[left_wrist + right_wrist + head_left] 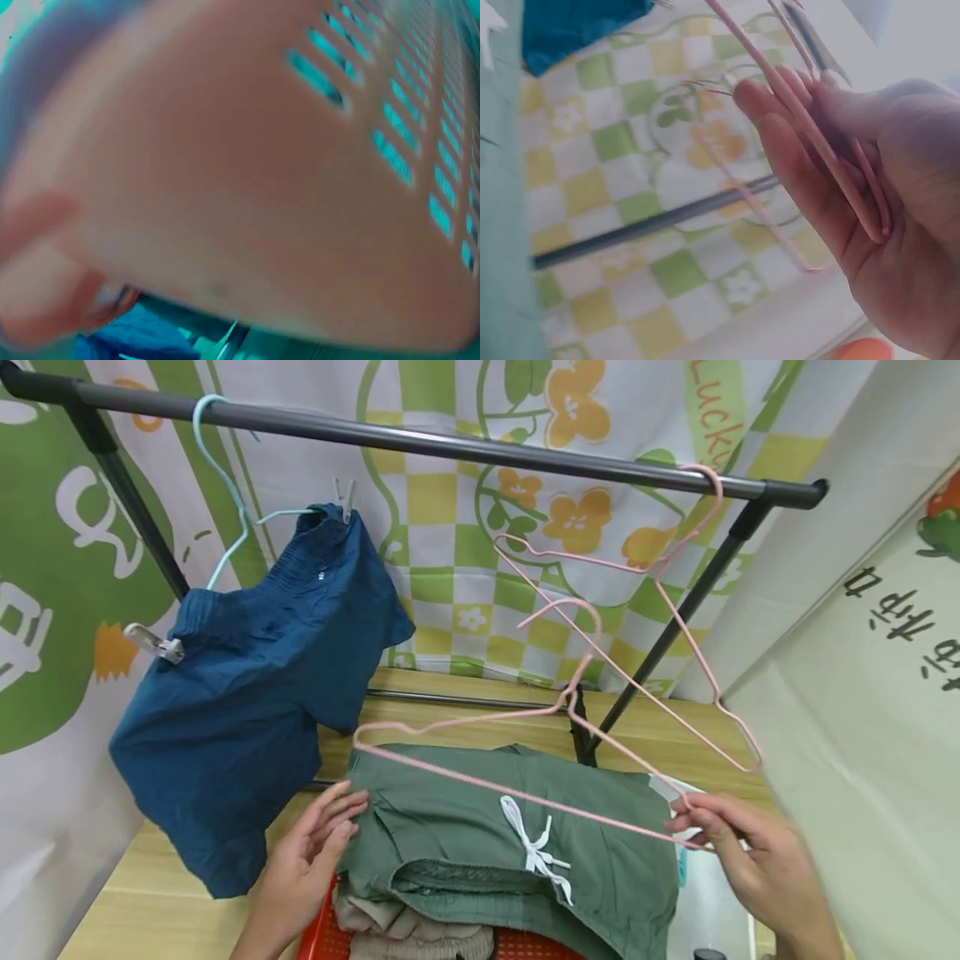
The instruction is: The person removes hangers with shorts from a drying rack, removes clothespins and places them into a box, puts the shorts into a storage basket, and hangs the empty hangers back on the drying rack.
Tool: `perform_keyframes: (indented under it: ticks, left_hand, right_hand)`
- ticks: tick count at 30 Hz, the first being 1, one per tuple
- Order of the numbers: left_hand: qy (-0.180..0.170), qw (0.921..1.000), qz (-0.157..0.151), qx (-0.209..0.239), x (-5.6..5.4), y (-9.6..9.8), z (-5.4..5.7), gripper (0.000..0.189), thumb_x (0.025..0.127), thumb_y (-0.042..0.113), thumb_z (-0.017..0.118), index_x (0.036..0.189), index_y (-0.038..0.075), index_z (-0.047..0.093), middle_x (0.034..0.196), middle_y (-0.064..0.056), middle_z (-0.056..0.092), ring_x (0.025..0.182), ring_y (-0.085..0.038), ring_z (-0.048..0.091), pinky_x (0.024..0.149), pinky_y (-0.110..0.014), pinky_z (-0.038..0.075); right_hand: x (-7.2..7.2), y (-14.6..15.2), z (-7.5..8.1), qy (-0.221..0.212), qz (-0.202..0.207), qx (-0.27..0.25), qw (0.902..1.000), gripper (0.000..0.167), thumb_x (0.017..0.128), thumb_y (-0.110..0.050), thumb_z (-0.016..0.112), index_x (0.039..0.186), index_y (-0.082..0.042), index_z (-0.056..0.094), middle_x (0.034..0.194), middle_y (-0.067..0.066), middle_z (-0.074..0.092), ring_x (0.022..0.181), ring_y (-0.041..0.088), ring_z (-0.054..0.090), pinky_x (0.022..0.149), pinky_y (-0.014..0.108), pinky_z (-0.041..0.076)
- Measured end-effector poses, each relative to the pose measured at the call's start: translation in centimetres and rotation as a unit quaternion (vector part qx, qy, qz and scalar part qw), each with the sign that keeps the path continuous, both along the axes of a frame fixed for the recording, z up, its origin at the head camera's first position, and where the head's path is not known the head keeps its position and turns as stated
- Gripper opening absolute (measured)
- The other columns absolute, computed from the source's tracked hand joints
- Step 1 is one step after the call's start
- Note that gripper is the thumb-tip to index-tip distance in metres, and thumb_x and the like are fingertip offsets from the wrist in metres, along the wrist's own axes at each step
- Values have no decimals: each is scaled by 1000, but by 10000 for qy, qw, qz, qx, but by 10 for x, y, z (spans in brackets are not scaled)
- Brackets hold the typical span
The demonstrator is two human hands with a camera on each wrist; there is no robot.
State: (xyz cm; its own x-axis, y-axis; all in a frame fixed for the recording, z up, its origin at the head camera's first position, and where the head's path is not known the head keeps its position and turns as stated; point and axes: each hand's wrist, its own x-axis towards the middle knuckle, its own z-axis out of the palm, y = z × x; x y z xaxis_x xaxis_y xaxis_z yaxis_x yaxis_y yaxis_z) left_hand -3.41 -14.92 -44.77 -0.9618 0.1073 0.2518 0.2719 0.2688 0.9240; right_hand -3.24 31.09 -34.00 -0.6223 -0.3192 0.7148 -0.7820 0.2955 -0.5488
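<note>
My right hand (757,852) pinches one lower corner of a pink hanger (480,777), which slants over the green shorts (600,860). In the right wrist view, the hanger's corner (877,225) lies against the palm. The shorts, with a white drawstring bow (538,856), lie spread with the waistband facing me. At their left edge is my left hand (300,852), its loosely bent fingertips right at the fabric. A slotted basket wall (240,180) fills most of the left wrist view, with part of the hand (45,285) low at the left.
Beneath the shorts is a red basket (318,935) holding beige clothing (420,935). Blue shorts (255,693) hang by clips from a mint hanger (225,477) on a dark rack bar (450,443). Another pink hanger (690,618) hangs there at right. A white tray (712,902) lies right of the basket.
</note>
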Motion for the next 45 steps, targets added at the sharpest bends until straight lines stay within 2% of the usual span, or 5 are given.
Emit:
perform_keyframes:
  ticks: [5,10,24,32,45]
  left_hand:
    - [353,9874,60,-1538,-1,3,-4,39,103,13,67,142,13,61,154,-7,49,138,-30,48,101,-45,52]
    - [774,9771,-183,-1973,-3,5,-3,44,96,6,74,138,10,64,156,-10,46,139,-37,47,101,-48,51]
    - [1311,9365,-561,-3203,-24,-10,25,48,94,13,77,139,5,63,144,-13,57,126,-33,59,94,-48,55]
    - [1152,9114,-1187,-3768,-45,-9,48,49,98,16,73,143,1,59,142,-16,58,125,-33,60,96,-48,54]
    - [841,9133,-1252,-3783,-73,18,55,45,102,13,68,143,-2,58,141,-20,59,125,-37,60,96,-51,54]
  right_hand:
    - [-5,2,31,336,-717,-261,9965,18,99,10,61,102,27,65,95,12,76,83,4,72,66,12,55]
    - [-12,1,48,659,-1759,414,9813,16,99,7,63,102,21,70,92,5,76,81,-5,69,66,9,53]
    - [-35,3,78,754,-2055,-165,9756,12,93,21,59,100,26,68,92,-6,74,75,-2,69,64,8,52]
    - [-44,7,83,815,-2607,410,9611,15,94,17,63,105,19,72,94,-19,69,78,-10,66,68,5,50]
    - [-49,13,76,783,-2298,712,9675,19,90,21,64,105,16,73,94,-7,72,80,-9,67,68,7,52]
